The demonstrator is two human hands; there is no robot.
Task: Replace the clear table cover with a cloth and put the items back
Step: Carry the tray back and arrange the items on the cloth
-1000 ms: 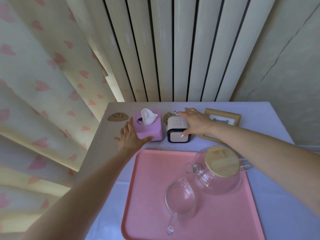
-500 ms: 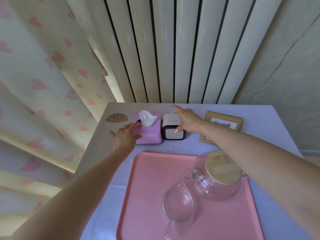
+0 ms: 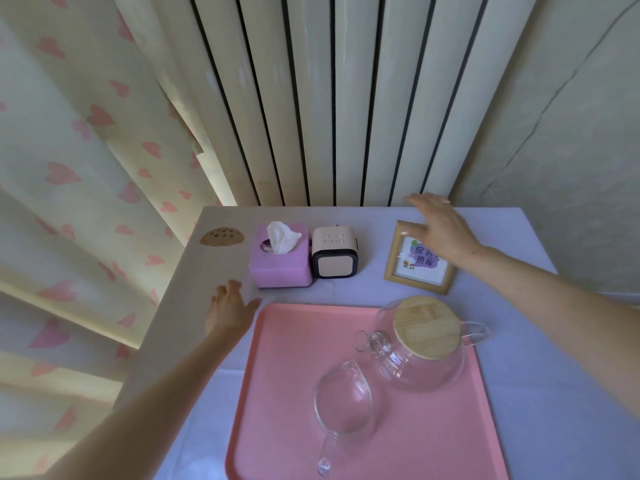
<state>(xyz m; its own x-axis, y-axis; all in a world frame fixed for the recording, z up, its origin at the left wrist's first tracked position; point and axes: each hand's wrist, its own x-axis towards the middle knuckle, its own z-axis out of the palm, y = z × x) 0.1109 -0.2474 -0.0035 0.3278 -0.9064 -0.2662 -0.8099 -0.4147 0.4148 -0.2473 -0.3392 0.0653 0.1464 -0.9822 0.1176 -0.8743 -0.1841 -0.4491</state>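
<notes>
A pale lilac cloth (image 3: pixel 519 393) covers the small table. At the back stand a purple tissue box (image 3: pixel 280 268) and, touching its right side, a cream and black cube clock (image 3: pixel 333 252). A wooden picture frame (image 3: pixel 407 271) lies flat further right. A pink tray (image 3: pixel 294 393) in front holds a glass teapot with a bamboo lid (image 3: pixel 420 341) and a glass pitcher (image 3: pixel 343 407). My left hand (image 3: pixel 230 311) is open, just off the tray's left corner and below the tissue box. My right hand (image 3: pixel 440 228) hovers open over the frame's top edge.
A cookie print (image 3: pixel 221 236) shows on the cloth's back left corner. A white ribbed radiator (image 3: pixel 329 98) rises behind the table. A heart-patterned curtain (image 3: pixel 69 168) hangs to the left, and a bare wall (image 3: pixel 571 116) stands on the right.
Both hands have let go of the tissue box and the clock. The left hand drew back toward the tray; the right hand swung right over the picture frame.
</notes>
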